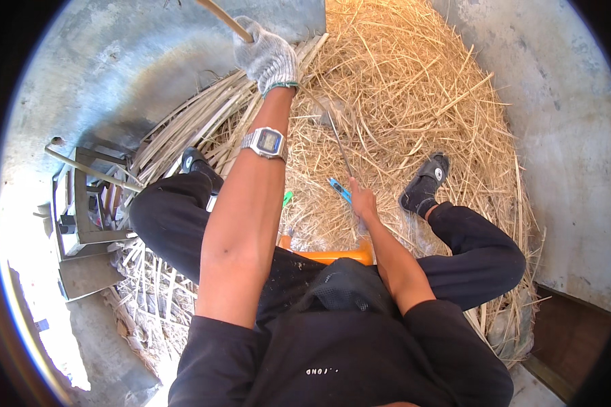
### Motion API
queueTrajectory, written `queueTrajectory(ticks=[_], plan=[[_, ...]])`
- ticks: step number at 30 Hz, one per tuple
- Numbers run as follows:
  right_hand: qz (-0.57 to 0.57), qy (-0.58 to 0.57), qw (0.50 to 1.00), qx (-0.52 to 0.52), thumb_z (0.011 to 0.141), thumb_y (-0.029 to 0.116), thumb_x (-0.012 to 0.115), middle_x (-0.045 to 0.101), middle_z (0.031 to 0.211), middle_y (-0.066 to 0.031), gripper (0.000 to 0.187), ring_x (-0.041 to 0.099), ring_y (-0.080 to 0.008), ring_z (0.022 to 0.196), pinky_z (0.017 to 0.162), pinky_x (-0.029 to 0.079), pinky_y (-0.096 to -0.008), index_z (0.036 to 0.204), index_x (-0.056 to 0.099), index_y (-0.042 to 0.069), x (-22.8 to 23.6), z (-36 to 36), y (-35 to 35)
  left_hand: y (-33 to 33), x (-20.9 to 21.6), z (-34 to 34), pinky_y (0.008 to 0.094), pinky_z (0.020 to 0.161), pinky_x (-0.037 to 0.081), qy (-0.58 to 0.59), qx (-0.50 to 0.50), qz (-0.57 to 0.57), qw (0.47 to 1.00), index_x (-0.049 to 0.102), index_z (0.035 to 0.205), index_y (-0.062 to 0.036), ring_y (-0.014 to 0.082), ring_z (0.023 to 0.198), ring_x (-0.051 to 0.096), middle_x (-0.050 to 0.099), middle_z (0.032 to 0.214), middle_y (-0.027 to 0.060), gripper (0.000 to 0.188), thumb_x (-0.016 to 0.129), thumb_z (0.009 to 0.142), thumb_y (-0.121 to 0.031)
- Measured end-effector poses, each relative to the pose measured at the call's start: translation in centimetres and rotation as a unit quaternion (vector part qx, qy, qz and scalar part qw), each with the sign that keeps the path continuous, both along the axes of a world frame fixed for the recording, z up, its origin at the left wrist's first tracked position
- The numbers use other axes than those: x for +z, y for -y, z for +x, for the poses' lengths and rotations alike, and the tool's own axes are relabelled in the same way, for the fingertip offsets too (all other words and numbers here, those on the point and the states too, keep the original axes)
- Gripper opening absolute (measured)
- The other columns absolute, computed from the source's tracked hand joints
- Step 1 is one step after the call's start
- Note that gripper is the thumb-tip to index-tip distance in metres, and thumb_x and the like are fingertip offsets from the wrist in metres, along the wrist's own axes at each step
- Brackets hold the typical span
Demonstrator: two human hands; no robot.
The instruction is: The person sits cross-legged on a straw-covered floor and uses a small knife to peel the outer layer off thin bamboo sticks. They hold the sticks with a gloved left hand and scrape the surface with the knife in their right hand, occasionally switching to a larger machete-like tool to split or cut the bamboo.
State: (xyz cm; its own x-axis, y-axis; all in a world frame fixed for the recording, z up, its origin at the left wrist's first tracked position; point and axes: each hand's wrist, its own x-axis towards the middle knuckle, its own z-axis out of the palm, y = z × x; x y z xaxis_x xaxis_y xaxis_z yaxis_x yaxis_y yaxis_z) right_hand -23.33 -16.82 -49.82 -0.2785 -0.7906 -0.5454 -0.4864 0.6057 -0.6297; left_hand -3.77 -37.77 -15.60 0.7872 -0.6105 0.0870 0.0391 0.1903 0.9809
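My left hand [266,57], in a grey knitted glove, is raised at the top and closed around a thin tan cane [225,19] that runs up out of view. Lower down, my bare right hand [364,202] pinches a thin, dark-edged strip [339,146]. That strip slants up toward the gloved wrist; whether it joins the cane is hidden. Right beside the right fingers is a blue utility knife [339,189], its lower end meeting the hand. I cannot tell whether it is held or lies on the straw.
Tan shavings [414,88] cover the floor between my feet. Long split strips [204,112] lie at the left wall. An orange plastic stool [339,257] is beneath me, with a small green object [288,197] nearby. A wooden frame [88,197] stands left; a grey wall [557,136] rises right.
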Motion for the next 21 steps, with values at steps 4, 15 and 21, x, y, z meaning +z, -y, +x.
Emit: queueTrajectory(ticks=[4,15,21], plan=[[0.212,0.348,0.909,-0.084,0.089,0.075,0.047,0.046,0.050,-0.0038,0.071,0.042,-0.0170,0.039,0.041,0.039,-0.0351,0.063,0.048,0.009,4.5,-0.8,1.8,-0.1,-0.8,1.2,0.0277,0.042,0.040,-0.068,0.037,-0.032,0.996,0.061,0.102,0.0047,0.0114,0.047,0.050,0.052,0.062,0.0060,0.040,0.048,0.103,-0.033],[-0.185,0.409,0.891,-0.059,0.096,0.065,0.047,0.039,0.046,0.0008,0.065,0.040,-0.0097,0.037,0.035,0.030,-0.0272,0.059,0.043,0.011,15.3,2.8,6.8,-2.2,0.5,4.3,0.0282,0.039,0.024,-0.162,-0.197,-0.102,0.961,0.040,0.063,-0.0143,0.0122,0.040,0.028,0.034,0.051,-0.0026,0.048,0.059,0.100,-0.037],[-0.134,0.309,0.940,-0.055,0.098,0.064,0.045,0.042,0.046,-0.0009,0.067,0.041,-0.0117,0.036,0.036,0.032,-0.0287,0.059,0.045,0.010,11.4,3.5,5.0,-2.6,-0.5,6.6,0.0259,0.042,0.029,-0.088,-0.371,-0.094,0.920,0.049,0.071,-0.0120,0.0095,0.048,0.036,0.040,0.058,-0.0031,0.026,0.059,0.095,-0.013]])
